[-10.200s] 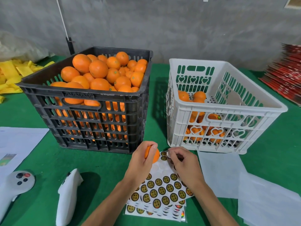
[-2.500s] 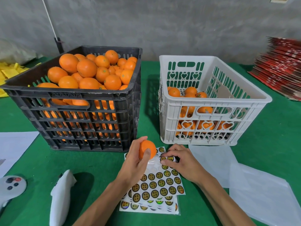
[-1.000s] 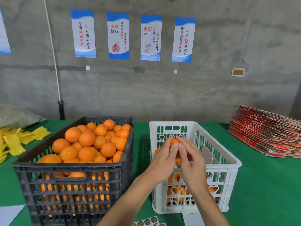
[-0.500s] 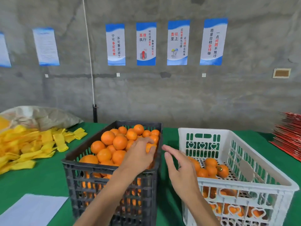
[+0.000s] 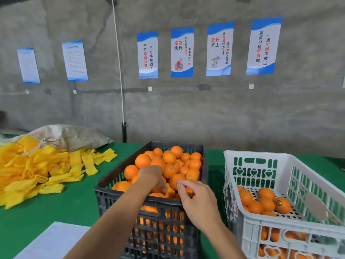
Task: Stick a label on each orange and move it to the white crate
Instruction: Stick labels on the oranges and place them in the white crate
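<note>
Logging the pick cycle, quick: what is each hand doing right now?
Left hand: reaching into the black crate, fingers down among the oranges; a grip cannot be told.
Right hand: empty, fingers loosely curled, over the crate's near edge.

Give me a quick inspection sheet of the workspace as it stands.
Surface: green table.
Job's things: black crate heaped with oranges; white crate partly filled, one labelled orange visible.
Clutter: yellow foam sleeves, white paper, sack.
Grippers: left hand reaching among black-crate oranges, grip hidden; right hand loosely curled, empty.
Cables: white cord down wall.
Surroundings: concrete wall, posters.
</note>
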`<move>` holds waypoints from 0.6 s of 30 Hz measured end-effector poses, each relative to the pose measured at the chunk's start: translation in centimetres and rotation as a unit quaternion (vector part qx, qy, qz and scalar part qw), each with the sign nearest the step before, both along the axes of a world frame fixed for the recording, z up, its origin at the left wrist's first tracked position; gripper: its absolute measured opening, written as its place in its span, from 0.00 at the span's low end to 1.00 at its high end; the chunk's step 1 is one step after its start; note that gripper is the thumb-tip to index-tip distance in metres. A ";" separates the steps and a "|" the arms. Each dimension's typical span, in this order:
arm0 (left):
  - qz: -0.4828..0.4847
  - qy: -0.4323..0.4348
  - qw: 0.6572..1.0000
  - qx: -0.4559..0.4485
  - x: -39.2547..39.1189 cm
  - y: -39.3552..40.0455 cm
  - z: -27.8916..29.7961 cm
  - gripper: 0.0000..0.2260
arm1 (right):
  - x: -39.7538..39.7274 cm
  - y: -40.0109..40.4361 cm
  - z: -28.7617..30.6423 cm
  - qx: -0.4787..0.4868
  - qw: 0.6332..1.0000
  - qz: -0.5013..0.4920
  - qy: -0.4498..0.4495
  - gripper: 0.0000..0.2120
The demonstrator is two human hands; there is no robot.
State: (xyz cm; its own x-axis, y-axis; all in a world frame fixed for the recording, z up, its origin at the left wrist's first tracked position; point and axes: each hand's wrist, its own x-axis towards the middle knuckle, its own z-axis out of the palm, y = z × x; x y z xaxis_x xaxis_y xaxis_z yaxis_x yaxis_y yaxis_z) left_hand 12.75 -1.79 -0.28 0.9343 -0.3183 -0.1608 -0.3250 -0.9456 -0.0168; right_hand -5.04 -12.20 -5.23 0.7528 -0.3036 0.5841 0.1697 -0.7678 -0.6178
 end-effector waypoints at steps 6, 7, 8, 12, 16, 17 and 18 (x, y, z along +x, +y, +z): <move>0.042 0.043 0.994 -0.095 -0.5 0.9 0.0 0.52 | -0.1 0.0 -0.4 -0.002 1.000 0.008 0.006 0.11; 0.036 0.005 0.992 -0.122 -1.1 1.6 -0.1 0.49 | -0.2 -0.1 -0.4 0.002 1.000 0.017 0.004 0.11; 0.021 -0.041 0.987 -0.152 -1.8 2.0 -0.1 0.46 | -0.3 -0.1 -0.3 0.011 1.000 0.025 0.000 0.12; -0.107 -0.133 0.894 -0.413 -6.8 2.6 -0.3 0.30 | -1.3 -0.4 0.5 0.086 0.993 0.073 -0.030 0.19; -0.241 -0.167 0.765 -0.574 -13.1 1.6 -1.8 0.32 | -4.1 -0.3 1.0 0.117 0.982 0.090 -0.117 0.21; -0.259 -0.169 0.739 -0.598 -14.4 1.1 -2.4 0.32 | -5.0 -0.5 0.8 0.111 0.980 0.087 -0.138 0.22; -0.268 -0.180 0.722 -0.612 -15.6 0.5 -3.0 0.32 | -6.0 -0.8 0.4 0.107 0.977 0.087 -0.161 0.22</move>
